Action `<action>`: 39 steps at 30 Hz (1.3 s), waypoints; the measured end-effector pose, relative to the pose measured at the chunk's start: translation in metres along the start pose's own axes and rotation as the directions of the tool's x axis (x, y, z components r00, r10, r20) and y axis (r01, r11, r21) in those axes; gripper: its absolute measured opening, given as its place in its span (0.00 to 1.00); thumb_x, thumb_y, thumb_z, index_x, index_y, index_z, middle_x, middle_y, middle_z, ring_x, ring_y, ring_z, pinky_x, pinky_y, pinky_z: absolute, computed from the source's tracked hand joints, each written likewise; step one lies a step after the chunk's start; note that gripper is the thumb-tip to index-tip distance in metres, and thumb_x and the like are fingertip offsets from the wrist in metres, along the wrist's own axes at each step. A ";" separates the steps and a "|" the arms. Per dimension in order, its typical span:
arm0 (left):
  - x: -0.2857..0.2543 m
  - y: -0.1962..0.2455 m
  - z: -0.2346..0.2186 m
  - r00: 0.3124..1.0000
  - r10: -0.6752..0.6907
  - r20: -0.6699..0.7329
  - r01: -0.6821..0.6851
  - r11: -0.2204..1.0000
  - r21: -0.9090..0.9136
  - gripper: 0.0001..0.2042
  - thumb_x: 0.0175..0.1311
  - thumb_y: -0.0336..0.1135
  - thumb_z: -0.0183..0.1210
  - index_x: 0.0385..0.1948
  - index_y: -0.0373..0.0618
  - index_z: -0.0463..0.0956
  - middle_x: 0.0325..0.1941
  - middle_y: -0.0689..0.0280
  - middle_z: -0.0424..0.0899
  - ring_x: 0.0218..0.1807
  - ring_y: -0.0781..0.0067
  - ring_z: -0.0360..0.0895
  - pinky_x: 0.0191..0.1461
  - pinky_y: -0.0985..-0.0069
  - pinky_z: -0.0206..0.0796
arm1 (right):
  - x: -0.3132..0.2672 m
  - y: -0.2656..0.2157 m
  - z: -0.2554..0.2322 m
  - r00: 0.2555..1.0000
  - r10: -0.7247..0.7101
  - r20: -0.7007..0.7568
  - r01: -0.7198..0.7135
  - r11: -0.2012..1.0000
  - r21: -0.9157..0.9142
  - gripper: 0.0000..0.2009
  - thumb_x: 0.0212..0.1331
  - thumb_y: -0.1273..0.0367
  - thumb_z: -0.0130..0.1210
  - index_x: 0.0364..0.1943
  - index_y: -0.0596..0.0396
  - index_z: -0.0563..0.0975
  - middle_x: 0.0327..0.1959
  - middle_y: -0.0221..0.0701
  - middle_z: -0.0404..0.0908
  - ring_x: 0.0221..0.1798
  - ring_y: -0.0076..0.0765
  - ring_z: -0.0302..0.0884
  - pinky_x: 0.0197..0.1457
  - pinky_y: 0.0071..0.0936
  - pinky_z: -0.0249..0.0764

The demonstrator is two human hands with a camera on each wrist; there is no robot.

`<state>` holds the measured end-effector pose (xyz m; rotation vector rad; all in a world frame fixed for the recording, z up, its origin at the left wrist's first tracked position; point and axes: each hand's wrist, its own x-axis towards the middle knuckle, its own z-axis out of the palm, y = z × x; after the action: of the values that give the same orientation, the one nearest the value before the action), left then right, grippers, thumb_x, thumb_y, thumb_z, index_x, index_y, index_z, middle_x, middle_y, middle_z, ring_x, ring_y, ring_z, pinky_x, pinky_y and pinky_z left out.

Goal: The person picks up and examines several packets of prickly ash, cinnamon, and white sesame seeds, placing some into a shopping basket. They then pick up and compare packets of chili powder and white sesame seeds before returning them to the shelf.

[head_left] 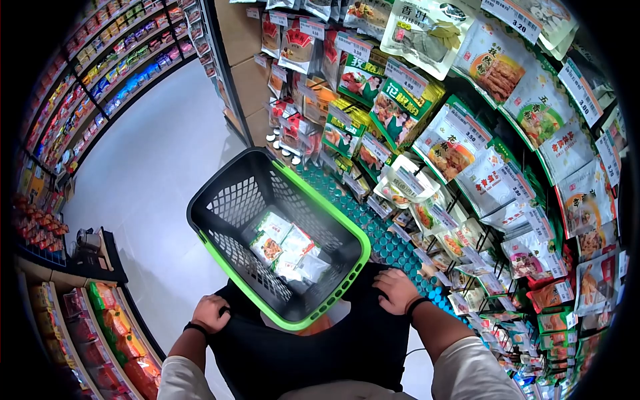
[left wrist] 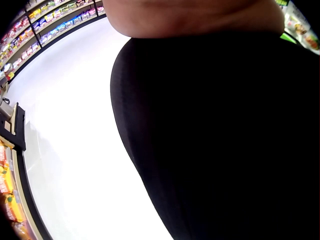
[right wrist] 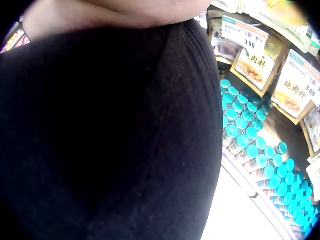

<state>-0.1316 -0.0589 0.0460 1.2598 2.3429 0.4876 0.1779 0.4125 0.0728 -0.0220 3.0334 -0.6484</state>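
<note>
In the head view my left hand (head_left: 211,313) rests on one black-clothed knee (head_left: 233,340), and my right hand (head_left: 396,291) rests on the other knee (head_left: 373,320). Neither holds any goods. Between the knees stands a black shopping basket (head_left: 223,183) with a bright green rim. Several white seasoning packets (head_left: 290,247) lie in its bottom. Only a strip of the left hand (left wrist: 195,17) shows above dark trouser cloth in the left wrist view. The right wrist view likewise has part of the right hand (right wrist: 120,12) over the dark cloth, its fingertips hidden.
On the right, a rack of hanging spice packets (head_left: 447,143) carries price tags (head_left: 407,75). Below the packets stand rows of teal-capped bottles (right wrist: 245,122). Snack shelves (head_left: 127,60) line the far left across a pale floor (head_left: 160,140). More bagged goods (head_left: 117,313) sit at lower left.
</note>
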 end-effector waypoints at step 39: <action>0.005 0.003 -0.002 0.999 0.013 0.030 -0.013 1.000 0.003 0.12 0.50 0.41 0.55 0.28 0.44 0.81 0.32 0.57 0.83 0.42 0.51 0.79 0.53 0.59 0.68 | -0.002 0.003 -0.002 1.000 -0.021 -0.013 0.022 1.000 0.023 0.18 0.49 0.61 0.57 0.44 0.54 0.79 0.51 0.38 0.78 0.61 0.48 0.70 0.68 0.46 0.61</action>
<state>-0.1329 -0.0530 0.0484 1.2760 2.3125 0.4668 0.1799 0.4164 0.0738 -0.0500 3.0412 -0.6874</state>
